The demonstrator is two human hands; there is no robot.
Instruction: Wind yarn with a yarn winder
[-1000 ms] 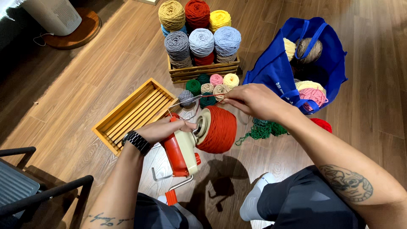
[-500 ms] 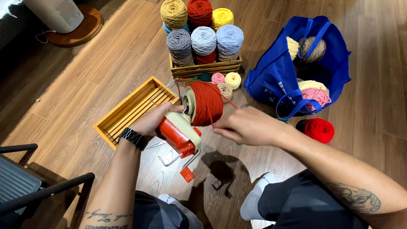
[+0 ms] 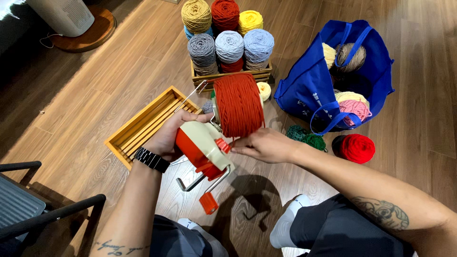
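Left hand (image 3: pixel 167 137): closed around the back of a red-and-cream plastic hand-cranked yarn winder (image 3: pixel 202 150), fingers wrapped over its body, holding it clear of the floor above the person's lap. A black wristwatch (image 3: pixel 151 159) sits on that wrist.

Right hand (image 3: pixel 264 145): fingers drawn together at the winder's front edge, fingertips touching the base of the wound cake where a strand of yarn comes off; the hand is nearly closed, in a pinch. Whether the strand is actually gripped cannot be told.

Winder: tilted, with its metal clamp bracket and red crank knob (image 3: pixel 208 203) hanging below. A large cylindrical cake of rust-red yarn (image 3: pixel 239 104) sits on its spindle, pointing away from the person. A thin wire yarn guide (image 3: pixel 194 93) projects to the left of the cake.

Surroundings: wooden plank floor (image 3: pixel 119 71). Just beyond the left hand lies a shallow slatted wooden tray (image 3: pixel 138 128). Behind the cake stands a wooden crate (image 3: pixel 228 76) stacked with yarn balls in grey, pale blue, mustard, red and yellow. To the right, a blue fabric tote bag (image 3: pixel 309 85) stands open with cream, pink and brown yarn inside. Near its base lie a dark green yarn ball (image 3: pixel 307 139) and a bright red yarn ball (image 3: pixel 358 147), just beside each other. A dark chair frame (image 3: pixel 38 214) shows at the lower left.
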